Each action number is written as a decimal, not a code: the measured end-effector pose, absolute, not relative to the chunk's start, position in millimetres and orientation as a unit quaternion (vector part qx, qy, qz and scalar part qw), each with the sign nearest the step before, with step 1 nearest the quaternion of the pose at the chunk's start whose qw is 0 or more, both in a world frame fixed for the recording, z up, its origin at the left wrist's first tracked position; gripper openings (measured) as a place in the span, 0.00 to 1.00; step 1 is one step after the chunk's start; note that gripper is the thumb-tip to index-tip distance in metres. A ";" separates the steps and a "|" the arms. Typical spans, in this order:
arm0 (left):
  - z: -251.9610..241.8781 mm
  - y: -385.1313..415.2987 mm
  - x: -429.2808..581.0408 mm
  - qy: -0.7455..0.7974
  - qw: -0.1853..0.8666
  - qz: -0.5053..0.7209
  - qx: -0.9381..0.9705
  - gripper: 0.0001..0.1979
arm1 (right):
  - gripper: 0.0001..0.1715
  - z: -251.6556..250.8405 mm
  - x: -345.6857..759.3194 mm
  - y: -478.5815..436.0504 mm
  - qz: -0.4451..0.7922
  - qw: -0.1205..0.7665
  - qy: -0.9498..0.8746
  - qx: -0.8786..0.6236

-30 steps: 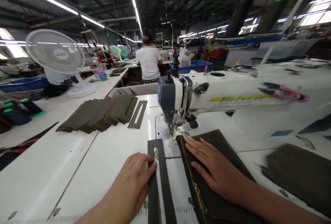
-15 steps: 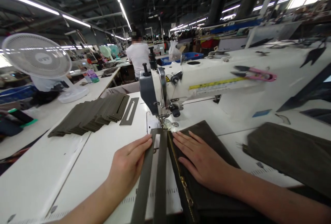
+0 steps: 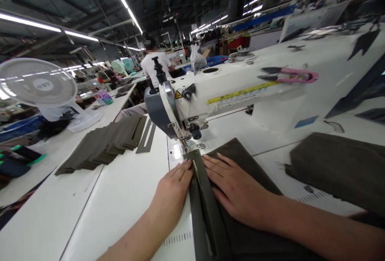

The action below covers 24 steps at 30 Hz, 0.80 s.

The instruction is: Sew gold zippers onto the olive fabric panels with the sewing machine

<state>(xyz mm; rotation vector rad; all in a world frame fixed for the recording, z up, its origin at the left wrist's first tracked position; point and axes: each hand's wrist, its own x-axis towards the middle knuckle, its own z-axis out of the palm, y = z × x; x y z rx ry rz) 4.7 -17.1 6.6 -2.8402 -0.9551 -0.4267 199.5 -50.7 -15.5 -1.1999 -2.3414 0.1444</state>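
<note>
A dark olive strip with a long slot (image 3: 195, 213) lies over the zipper (image 3: 197, 172), whose gold teeth show through the slot. My left hand (image 3: 174, 192) has its fingers closed on the strip's left edge near the top; its thumb is hidden. Flat on the dark olive fabric panel (image 3: 240, 152) rests my right hand (image 3: 237, 188), fingers stretched out, their tips against the strip's right edge. The strip's top end sits just in front of the sewing machine's presser foot (image 3: 185, 145). The zipper's pull is hidden.
A fanned stack of slotted strips (image 3: 102, 142) lies to the left, with one single strip (image 3: 146, 136) beside it. Another olive fabric piece (image 3: 337, 168) is at right. Pink-handled thread snips (image 3: 291, 75) rest on the machine arm (image 3: 234, 88). A white fan (image 3: 39, 82) stands far left.
My left hand has moved right, bringing the slotted strip from beside the zipper to on top of it. My right hand stays on the panel. The camera view has tilted slightly.
</note>
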 end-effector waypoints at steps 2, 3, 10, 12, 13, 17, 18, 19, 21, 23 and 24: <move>6.1 -16.1 4.6 -0.319 0.057 -0.134 -0.937 0.14 | 0.26 -14.2 197.2 -49.5 0.057 0.259 -0.851 -0.454; 5.5 -15.5 4.7 -0.319 0.061 -0.132 -0.936 0.14 | 0.26 -13.3 195.3 -48.6 0.058 0.261 -0.845 -0.464; -1.9 -10.2 -1.8 -0.294 0.110 -0.152 -0.937 0.14 | 0.27 -13.9 181.2 -42.3 0.037 0.257 -0.836 -0.484; -3.5 -7.6 -5.6 -0.281 0.125 -0.155 -0.939 0.14 | 0.27 -15.1 181.0 -41.3 0.044 0.266 -0.832 -0.485; -4.1 -6.3 -7.7 -0.275 0.131 -0.154 -0.940 0.14 | 0.27 -15.2 181.5 -41.1 0.049 0.269 -0.831 -0.485; -4.9 -2.1 -16.4 -0.277 0.117 -0.137 -0.944 0.15 | 0.27 -12.9 185.3 -40.9 0.068 0.280 -0.826 -0.483; -4.8 -1.5 -18.2 -0.278 0.112 -0.134 -0.945 0.15 | 0.27 -12.2 186.1 -40.9 0.070 0.283 -0.826 -0.482; -4.6 -1.0 -19.7 -0.277 0.108 -0.133 -0.946 0.16 | 0.27 -11.6 186.6 -40.9 0.071 0.286 -0.825 -0.482; -4.0 -0.5 -21.2 -0.277 0.103 -0.129 -0.947 0.17 | 0.27 -10.9 187.1 -40.9 0.072 0.293 -0.823 -0.481; -2.9 -0.4 -20.6 -0.277 0.100 -0.126 -0.947 0.17 | 0.27 -10.7 187.1 -40.5 0.070 0.300 -0.820 -0.482; -2.2 -0.5 -19.4 -0.277 0.099 -0.125 -0.947 0.17 | 0.27 -10.7 187.0 -40.3 0.069 0.302 -0.820 -0.482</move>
